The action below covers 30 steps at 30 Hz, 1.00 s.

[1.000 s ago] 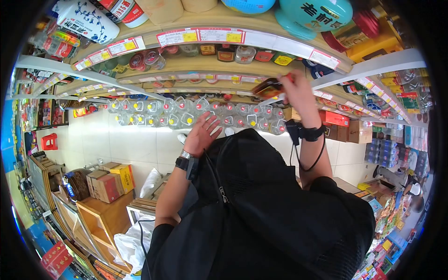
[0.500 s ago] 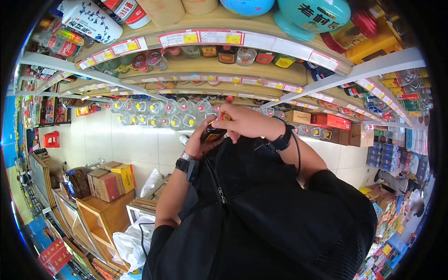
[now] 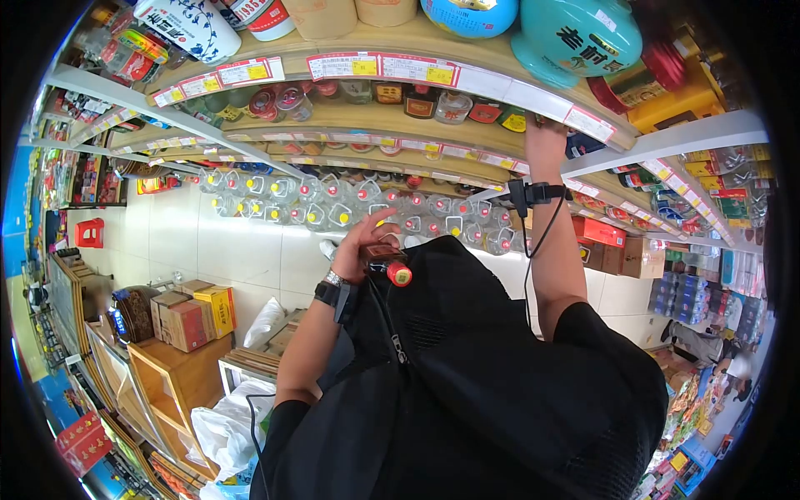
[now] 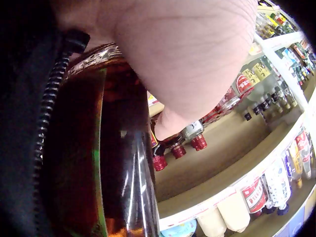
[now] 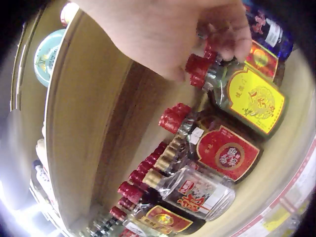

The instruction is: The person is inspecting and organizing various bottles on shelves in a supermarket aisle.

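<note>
My left hand (image 3: pixel 360 250) grips a dark amber liquor bottle (image 3: pixel 383 254) close to the black top, its red cap pointing toward the body. In the left wrist view that glass bottle (image 4: pixel 123 148) fills the lower left, under the base of the hand. My right hand (image 5: pixel 163 34) reaches in among small liquor bottles on a shelf. Its fingers curl by the red caps behind a yellow-labelled bottle (image 5: pixel 254 101); I cannot tell whether they hold one. Beside it stands a red-labelled bottle (image 5: pixel 227 153). In the head view the shelf above hides most of this hand.
An upper shelf edge (image 3: pixel 467 77) with price tags overhangs the right hand, carrying a large turquoise jar (image 3: pixel 579 42). A white upright (image 3: pixel 667 137) stands just right of that arm. Clear jugs (image 3: pixel 333 204) line the floor below. Cartons (image 3: pixel 187 317) stand at the left.
The right hand took a dark bottle from the right to the left hand, which now holds it. The right hand has since moved away, up and right, onto a shelf.
</note>
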Each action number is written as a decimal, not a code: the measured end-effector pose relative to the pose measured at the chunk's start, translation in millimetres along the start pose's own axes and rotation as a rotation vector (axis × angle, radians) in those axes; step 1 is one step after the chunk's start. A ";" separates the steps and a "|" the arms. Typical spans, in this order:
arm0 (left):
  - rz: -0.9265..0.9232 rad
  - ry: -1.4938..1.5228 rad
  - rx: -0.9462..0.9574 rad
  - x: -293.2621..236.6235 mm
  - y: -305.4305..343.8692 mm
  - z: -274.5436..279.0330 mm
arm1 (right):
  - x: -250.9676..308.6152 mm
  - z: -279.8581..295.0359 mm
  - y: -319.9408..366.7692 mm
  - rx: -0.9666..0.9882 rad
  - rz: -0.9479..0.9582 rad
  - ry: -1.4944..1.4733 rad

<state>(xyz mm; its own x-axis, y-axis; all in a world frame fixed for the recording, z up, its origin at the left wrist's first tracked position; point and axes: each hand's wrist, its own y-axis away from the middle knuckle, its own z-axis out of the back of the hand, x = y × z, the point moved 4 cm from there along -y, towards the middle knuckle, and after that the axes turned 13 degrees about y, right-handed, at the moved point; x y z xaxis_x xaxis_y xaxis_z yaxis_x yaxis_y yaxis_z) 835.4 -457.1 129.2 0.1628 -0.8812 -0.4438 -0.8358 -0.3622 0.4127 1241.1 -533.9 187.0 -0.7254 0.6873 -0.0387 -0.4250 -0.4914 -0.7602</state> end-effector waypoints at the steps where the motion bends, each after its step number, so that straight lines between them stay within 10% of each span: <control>1: 0.016 0.056 0.052 2.0 -1.3 1.1 | -9.9 -16.1 6.3 0.117 -0.133 -0.065; 5: 0.011 0.079 0.045 2.9 -1.6 1.4 | -15.2 -30.6 3.8 0.447 0.106 0.252; 7: -0.016 0.003 0.032 1.8 -1.4 1.3 | -15.3 -14.1 -7.7 0.180 -0.009 -0.073; 17: -0.043 -0.106 0.100 -5.8 1.3 -15.4 | -1.9 42.0 7.8 0.272 -0.421 -0.451; 30: -0.028 0.014 0.213 0.6 -9.3 -23.5 | 138.5 159.4 17.2 0.659 0.137 -1.119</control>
<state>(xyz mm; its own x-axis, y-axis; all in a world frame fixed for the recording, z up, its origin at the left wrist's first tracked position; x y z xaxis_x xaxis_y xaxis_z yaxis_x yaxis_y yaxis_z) 855.6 -461.5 143.8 0.1931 -0.8765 -0.4410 -0.9228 -0.3150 0.2220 1047.0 -532.4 271.9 -0.7028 -0.0467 0.7099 -0.2645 -0.9092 -0.3217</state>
